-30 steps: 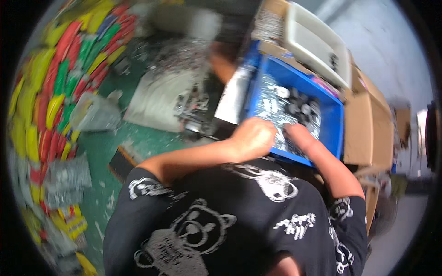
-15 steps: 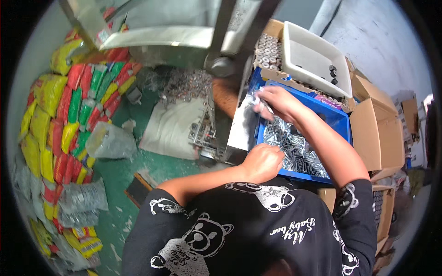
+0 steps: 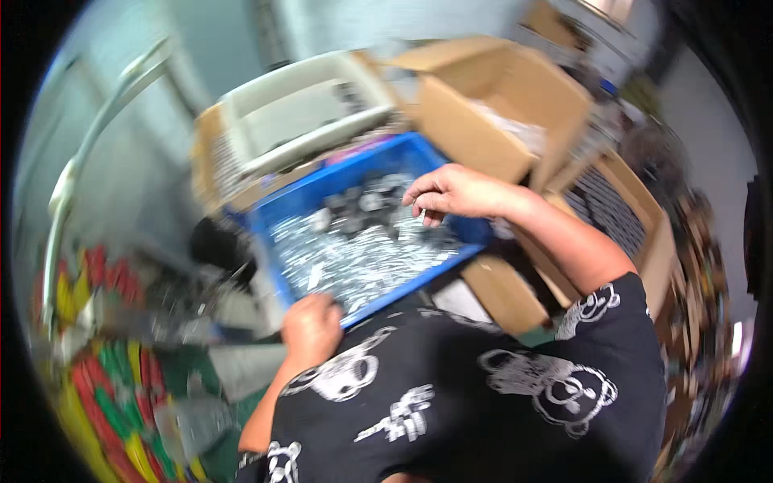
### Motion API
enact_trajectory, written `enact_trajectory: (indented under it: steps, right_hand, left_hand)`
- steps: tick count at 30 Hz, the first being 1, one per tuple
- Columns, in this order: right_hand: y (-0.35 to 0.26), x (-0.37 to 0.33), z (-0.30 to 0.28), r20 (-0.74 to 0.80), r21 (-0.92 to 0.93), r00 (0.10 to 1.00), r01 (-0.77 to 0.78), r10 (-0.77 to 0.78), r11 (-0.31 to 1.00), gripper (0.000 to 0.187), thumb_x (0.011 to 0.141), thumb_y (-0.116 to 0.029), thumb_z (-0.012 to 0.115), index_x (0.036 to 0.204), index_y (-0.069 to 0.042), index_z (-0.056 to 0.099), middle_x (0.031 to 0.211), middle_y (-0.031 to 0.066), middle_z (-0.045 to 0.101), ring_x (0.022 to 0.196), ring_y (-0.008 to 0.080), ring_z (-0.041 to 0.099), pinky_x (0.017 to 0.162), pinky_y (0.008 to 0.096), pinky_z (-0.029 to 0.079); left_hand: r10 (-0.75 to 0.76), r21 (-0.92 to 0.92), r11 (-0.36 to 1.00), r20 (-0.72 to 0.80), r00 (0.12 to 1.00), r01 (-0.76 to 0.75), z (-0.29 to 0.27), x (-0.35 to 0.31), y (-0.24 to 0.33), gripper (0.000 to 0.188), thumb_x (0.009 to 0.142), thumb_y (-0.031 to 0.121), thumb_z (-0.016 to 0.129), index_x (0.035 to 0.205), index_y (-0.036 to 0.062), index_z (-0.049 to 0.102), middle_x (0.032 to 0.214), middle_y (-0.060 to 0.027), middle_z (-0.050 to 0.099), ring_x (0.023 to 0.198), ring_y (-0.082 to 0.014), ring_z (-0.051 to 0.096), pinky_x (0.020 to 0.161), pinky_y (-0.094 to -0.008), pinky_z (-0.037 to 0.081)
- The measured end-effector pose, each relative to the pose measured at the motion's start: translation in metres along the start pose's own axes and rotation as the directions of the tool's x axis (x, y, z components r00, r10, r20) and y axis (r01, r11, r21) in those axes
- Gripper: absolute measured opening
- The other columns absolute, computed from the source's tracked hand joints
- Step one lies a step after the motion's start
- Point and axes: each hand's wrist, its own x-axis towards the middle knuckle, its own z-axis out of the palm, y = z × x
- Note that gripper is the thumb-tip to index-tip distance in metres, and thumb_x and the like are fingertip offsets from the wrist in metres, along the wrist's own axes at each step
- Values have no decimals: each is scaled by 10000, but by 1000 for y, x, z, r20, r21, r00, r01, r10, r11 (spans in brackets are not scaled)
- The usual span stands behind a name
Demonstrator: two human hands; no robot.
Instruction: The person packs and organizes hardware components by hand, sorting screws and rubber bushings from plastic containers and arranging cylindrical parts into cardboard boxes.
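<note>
A blue bin (image 3: 270, 249) lies before me, filled with small shiny metal fasteners (image 3: 370, 262) that look like screws or bolts. Dark pieces (image 3: 354, 213) lie on top toward its far side. Over the bin's right part hangs my right hand (image 3: 455, 191), its fingers bent down and drawn together; a small bright spot shows by the fingertips, too blurred to name. At the bin's near left corner is my left hand (image 3: 312, 326), its fingers curled beside the rim. Motion blur hides whatever that hand may hold.
Behind the bin, a white tray (image 3: 302, 117) with dark pieces rests on a carton. Open cardboard boxes (image 3: 475, 133) stand at the right, one holding rows of dark parts (image 3: 605, 205). Colourful bags (image 3: 121, 394) lie at the lower left. A pale curved bar (image 3: 76, 169) rises at the far left.
My view has swung right, bringing the blue bin to the middle. My right hand has left the machine beside the bin and is now over the bin; my left hand is at its near left corner.
</note>
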Motion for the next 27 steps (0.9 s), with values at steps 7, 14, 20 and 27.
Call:
enact_trajectory:
  steps: [7, 14, 20, 27]
  right_hand:
    - [101, -204, -99, -585, -307, 705, -650, 401, 695, 248, 903, -234, 581, 945, -3, 660, 859, 134, 678, 788, 159, 656, 720, 317, 524]
    - [204, -229, -43, -447, 619, 657, -263, 607, 740, 349, 845, -303, 652, 1101, -66, 676, 1008, 101, 694, 914, 199, 645, 794, 346, 501]
    - [166, -224, -50, -367, 550, 551, -522, 750, 652, 298, 898, -212, 585, 1068, 15, 676, 1016, 84, 684, 863, 161, 630, 779, 337, 498]
    - [240, -245, -108, -491, 412, 629, -442, 603, 797, 226, 846, -46, 649, 1062, 8, 611, 850, 63, 643, 783, 148, 629, 715, 259, 514]
  left_hand:
    - [14, 24, 1000, -32, 999, -13, -1, 3, 11, 137, 732, 37, 586, 828, 40, 684, 768, -154, 643, 716, -349, 624, 674, -424, 483]
    - [-11, 59, 998, -22, 1000, 12, -6, 1, 17, 113, 730, 25, 589, 802, 32, 676, 749, -158, 632, 692, -350, 614, 648, -431, 477]
    - [27, 92, 996, -64, 998, -21, -2, 3, 14, 91, 722, 52, 622, 797, 49, 676, 735, -126, 632, 687, -332, 620, 648, -419, 496]
    - [44, 58, 998, -119, 992, -37, -3, 0, 12, 86, 724, 60, 625, 796, 64, 673, 726, -106, 629, 671, -309, 620, 639, -413, 497]
